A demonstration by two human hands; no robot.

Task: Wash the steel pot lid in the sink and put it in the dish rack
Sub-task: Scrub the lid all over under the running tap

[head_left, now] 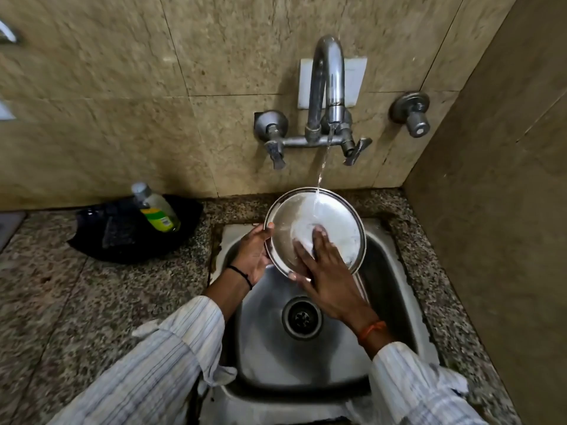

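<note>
**Lid under running water**

Beige stone tiles back a speckled granite desk with a steel sink (380, 302) set into it. Water falls from the wall faucet (326, 87) onto the steel pot lid (343, 222), held tilted above the sink's far edge. The left hand (253, 256) has its grip pinched on the lid's left rim. The right hand (328, 271) lies on the lid's face with fingers spread flat. A dish soap bottle (158, 208) leans in a black tray (122, 250) near the desk's far edge, left of the sink.
</note>
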